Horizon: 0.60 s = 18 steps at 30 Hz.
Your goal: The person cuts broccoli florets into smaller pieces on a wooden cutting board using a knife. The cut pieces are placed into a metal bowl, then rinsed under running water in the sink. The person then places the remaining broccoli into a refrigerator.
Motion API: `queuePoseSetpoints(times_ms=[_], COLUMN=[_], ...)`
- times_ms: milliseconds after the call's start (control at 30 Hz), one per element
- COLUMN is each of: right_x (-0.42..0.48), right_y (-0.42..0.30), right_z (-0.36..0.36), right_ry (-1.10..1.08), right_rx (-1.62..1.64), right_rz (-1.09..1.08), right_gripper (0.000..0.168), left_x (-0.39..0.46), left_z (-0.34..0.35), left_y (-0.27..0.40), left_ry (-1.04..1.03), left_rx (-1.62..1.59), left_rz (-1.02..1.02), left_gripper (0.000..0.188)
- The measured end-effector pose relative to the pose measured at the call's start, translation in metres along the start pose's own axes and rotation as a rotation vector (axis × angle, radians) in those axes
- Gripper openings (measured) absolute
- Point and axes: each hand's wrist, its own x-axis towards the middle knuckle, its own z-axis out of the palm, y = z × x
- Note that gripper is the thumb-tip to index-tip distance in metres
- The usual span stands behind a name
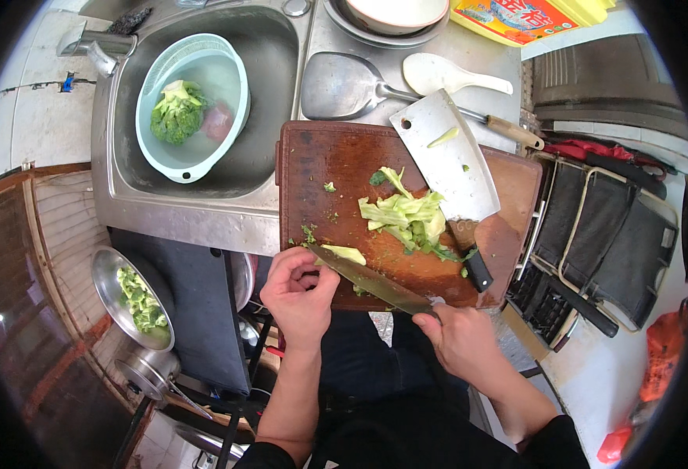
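My right hand (464, 337) grips the handle of a kitchen knife (382, 286), its blade slanting up and left over the near edge of a brown wooden cutting board (338, 152). Curled at the blade's tip is my left hand (297, 293); whether its fingers hold a small piece is hidden. A pale green stem piece (347, 254) lies just beyond the blade. Broccoli peelings and leaves (405, 214) are heaped mid-board, with crumbs scattered around. On the right of the board rests a cleaver (452, 158), black handle toward me, with a sliver of stem on its blade.
In the steel sink (270, 140), a pale blue basin (143, 117) holds water, a broccoli head (174, 117) and a pinkish lump (217, 122). A wok spatula (341, 85) and rice paddle (438, 71) lie behind the board. Left and lower, a metal bowl (105, 272) contains cut green pieces.
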Motion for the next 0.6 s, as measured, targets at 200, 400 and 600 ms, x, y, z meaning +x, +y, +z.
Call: queuePoseSetpoints(times_ms=[200, 400, 600], right_x=[0.012, 0.024, 0.031], right_y=[0.003, -0.004, -0.003], right_z=[0.015, 0.026, 0.034], right_ry=[0.089, 0.208, 0.197], right_rx=[0.003, -0.022, 0.064], right_rz=[-0.066, -0.087, -0.041], right_gripper=[0.051, 0.058, 0.066], left_x=[0.001, 0.001, 0.008], left_z=[0.0, -0.004, -0.008], left_y=[-0.005, -0.009, -0.012], left_ry=[0.006, -0.001, -0.051], left_rx=[-0.009, 0.004, 0.067], left_rz=[0.041, 0.068, 0.048], left_gripper=[0.021, 0.02, 0.018])
